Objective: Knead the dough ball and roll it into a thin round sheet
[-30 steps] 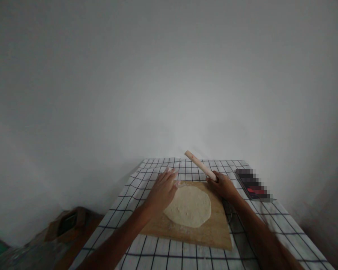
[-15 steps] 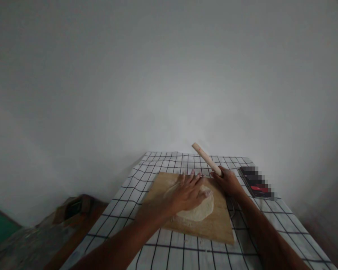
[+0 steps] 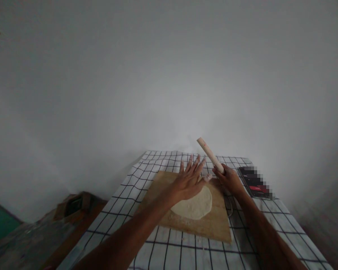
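Note:
My left hand [image 3: 190,181] is open over the far part of a flattened sheet of dough [image 3: 195,205], fingers spread, with pale flour on the fingertips. Whether the palm touches the dough I cannot tell. The dough lies on a wooden board [image 3: 221,221] dusted with flour. At the board's far right corner, my right hand [image 3: 228,179] is closed around one end of a wooden rolling pin [image 3: 210,153]. The pin is tilted up, its free end pointing away and to the left, clear of the dough.
A white tablecloth with dark grid lines [image 3: 169,249] covers the table. To the right lies a flat dark box with a red patch [image 3: 255,183], partly pixelated. The wall [image 3: 169,93] rises behind the table. On the floor at left stands a brown box [image 3: 73,206].
My left hand has lifted and moved away from me, its fingers spreading wider and uncovering more dough. My right hand and the rolling pin have shifted slightly right.

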The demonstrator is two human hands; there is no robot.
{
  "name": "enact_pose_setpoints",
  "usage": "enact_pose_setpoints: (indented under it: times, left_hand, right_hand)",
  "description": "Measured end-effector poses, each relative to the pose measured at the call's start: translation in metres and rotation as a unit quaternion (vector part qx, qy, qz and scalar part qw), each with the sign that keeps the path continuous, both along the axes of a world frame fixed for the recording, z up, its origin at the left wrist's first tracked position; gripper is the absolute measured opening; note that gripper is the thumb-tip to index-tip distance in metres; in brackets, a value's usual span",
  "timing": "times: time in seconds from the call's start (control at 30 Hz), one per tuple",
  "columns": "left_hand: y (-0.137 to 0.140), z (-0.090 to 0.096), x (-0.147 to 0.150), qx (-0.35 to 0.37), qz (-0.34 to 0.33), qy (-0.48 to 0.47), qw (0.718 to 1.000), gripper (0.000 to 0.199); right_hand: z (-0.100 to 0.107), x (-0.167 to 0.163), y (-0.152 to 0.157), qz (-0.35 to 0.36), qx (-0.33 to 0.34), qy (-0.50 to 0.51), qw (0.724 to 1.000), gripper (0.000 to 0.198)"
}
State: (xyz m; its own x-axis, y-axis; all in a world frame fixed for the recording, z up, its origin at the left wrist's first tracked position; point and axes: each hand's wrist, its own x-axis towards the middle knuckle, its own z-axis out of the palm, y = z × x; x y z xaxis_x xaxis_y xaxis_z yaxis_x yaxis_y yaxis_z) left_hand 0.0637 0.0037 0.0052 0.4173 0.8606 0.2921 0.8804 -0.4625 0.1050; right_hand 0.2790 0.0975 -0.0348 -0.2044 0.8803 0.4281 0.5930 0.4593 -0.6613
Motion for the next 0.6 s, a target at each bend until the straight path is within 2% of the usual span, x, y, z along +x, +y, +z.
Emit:
enact_pose_setpoints:
  times: [0.13,0.2,0.27,0.33,0.43,0.5,0.6]
  left_hand:
    - [-0.003,-0.005,-0.003,-0.049,-0.02,-0.039,0.998,0.066]
    - [0.004,0.005,-0.014,-0.068,-0.005,-0.096,0.993,0.063]
    - [0.016,0.027,-0.034,-0.041,0.017,-0.155,0.987,0.058]
    - [0.025,0.052,-0.06,0.021,0.036,-0.262,0.964,0.051]
    - [0.027,0.078,-0.099,0.041,0.053,-0.315,0.947,0.051]
    - [0.02,0.083,-0.118,0.053,0.059,-0.335,0.939,0.05]
    - [0.002,0.078,-0.134,0.068,0.046,-0.368,0.926,0.046]
  right_hand:
    - [0.001,0.001,-0.001,-0.004,0.001,-0.001,1.0,0.045]
    - [0.002,0.001,-0.002,-0.005,0.001,-0.007,1.0,0.045]
    - [0.003,0.002,-0.003,-0.011,0.001,-0.016,1.0,0.045]
    - [0.004,0.002,-0.003,-0.019,-0.001,-0.028,0.999,0.046]
    - [0.01,0.0,-0.005,-0.022,-0.007,-0.053,0.998,0.048]
    - [0.018,-0.005,-0.012,-0.01,-0.009,-0.072,0.997,0.049]
    - [0.034,-0.022,-0.037,0.021,-0.006,-0.11,0.994,0.046]
